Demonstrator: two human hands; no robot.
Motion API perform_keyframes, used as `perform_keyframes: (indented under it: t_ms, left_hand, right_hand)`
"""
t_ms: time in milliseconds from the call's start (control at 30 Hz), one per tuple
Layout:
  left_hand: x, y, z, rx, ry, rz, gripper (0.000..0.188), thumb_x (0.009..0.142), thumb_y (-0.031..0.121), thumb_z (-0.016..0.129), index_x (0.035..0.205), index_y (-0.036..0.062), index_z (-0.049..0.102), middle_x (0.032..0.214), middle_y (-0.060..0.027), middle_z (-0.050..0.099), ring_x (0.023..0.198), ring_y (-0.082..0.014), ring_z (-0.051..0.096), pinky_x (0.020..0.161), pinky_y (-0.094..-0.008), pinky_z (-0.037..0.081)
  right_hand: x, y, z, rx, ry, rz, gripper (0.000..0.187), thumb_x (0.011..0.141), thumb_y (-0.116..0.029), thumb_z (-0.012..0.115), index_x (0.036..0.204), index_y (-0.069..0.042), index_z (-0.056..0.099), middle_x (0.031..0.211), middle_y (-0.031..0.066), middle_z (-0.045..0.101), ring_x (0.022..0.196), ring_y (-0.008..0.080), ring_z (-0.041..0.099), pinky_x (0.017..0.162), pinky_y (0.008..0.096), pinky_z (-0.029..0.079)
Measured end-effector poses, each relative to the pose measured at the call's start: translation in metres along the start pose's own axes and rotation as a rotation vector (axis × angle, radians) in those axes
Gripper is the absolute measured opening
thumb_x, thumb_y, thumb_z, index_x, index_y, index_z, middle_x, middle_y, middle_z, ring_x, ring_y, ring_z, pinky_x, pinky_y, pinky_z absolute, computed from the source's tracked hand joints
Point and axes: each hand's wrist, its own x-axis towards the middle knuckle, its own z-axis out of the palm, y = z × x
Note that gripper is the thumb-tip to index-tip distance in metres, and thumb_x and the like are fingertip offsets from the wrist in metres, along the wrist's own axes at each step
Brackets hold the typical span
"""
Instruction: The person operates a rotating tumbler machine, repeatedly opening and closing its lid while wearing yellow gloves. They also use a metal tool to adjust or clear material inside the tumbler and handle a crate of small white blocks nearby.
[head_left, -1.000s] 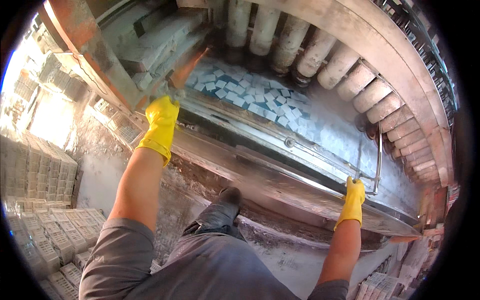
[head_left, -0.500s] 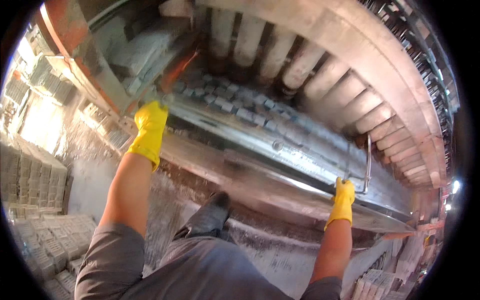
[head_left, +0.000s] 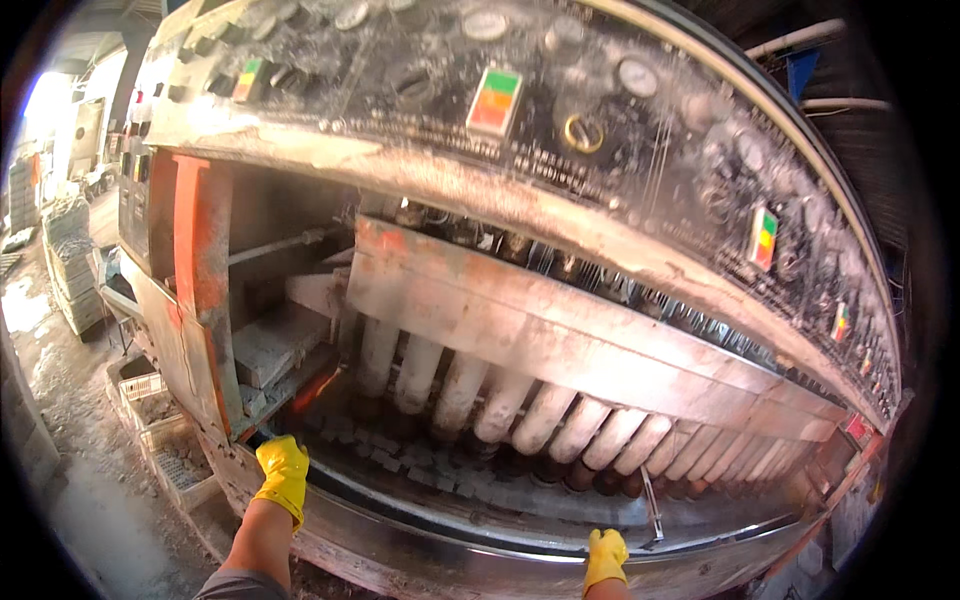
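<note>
A long metal bar (head_left: 440,540) runs along the front of a large dusty machine. My left hand (head_left: 283,472), in a yellow rubber glove, is closed on the bar's left end, beside the orange post. Farther right, my right hand (head_left: 605,556), gloved the same way, is closed over the same bar; its fingertips are hidden behind the knuckles. Just beyond the bar lie rows of small dark blocks (head_left: 400,455) inside the machine. Close to my right hand, a thin bent metal rod (head_left: 652,505) rises from the bar area.
A row of thick pale cylinders (head_left: 540,420) hangs above the blocks. Overhead juts a control panel (head_left: 400,90) with gauges, knobs and green-and-red switches. An orange post (head_left: 200,240) stands at the left. Plastic crates (head_left: 180,470) sit on the floor beyond it.
My view has tilted up, bringing the control panel into sight and my hands lower in the picture. Both hands stay on the bar.
</note>
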Motion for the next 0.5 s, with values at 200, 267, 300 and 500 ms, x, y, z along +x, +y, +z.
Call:
perform_keyframes:
  t_ms: [200,267,300,500]
  left_hand:
    - [0.006,-0.005,0.004,0.023,-0.030,-0.057,0.032,0.077,0.042,0.075,0.082,0.0112,0.078,0.084,-0.0119,0.076,0.083,-0.0350,0.074,0.075,-0.0501,0.055]
    - [0.006,0.005,0.006,0.024,-0.062,-0.066,0.033,0.079,0.044,0.074,0.084,0.0118,0.079,0.086,-0.0114,0.076,0.086,-0.0344,0.074,0.076,-0.0498,0.055]
    - [0.007,0.001,0.005,0.037,-0.075,-0.082,0.033,0.079,0.044,0.073,0.085,0.0121,0.080,0.087,-0.0112,0.077,0.087,-0.0342,0.074,0.077,-0.0497,0.055]
    - [0.009,0.002,0.002,0.002,-0.132,-0.080,0.037,0.083,0.048,0.069,0.090,0.0136,0.082,0.094,-0.0101,0.079,0.093,-0.0326,0.075,0.080,-0.0480,0.056]
  right_hand:
    - [-0.045,-0.044,-0.018,0.040,-0.106,-0.090,0.055,0.092,-0.054,0.061,0.116,-0.008,0.078,0.118,0.0211,0.075,0.115,0.0393,0.071,0.100,0.0489,0.054]
    - [-0.063,-0.046,-0.038,0.128,-0.103,-0.173,0.058,0.094,-0.055,0.059,0.118,-0.005,0.075,0.120,0.0249,0.073,0.117,0.0415,0.068,0.102,0.0504,0.052]
    - [-0.083,-0.056,-0.058,0.191,-0.133,-0.231,0.060,0.097,-0.055,0.057,0.121,-0.003,0.073,0.123,0.0275,0.071,0.120,0.0427,0.066,0.104,0.0512,0.050]
    - [-0.107,-0.071,-0.093,0.252,-0.165,-0.287,0.056,0.100,-0.049,0.055,0.120,0.001,0.071,0.125,0.0296,0.069,0.122,0.0454,0.063,0.104,0.0513,0.049]
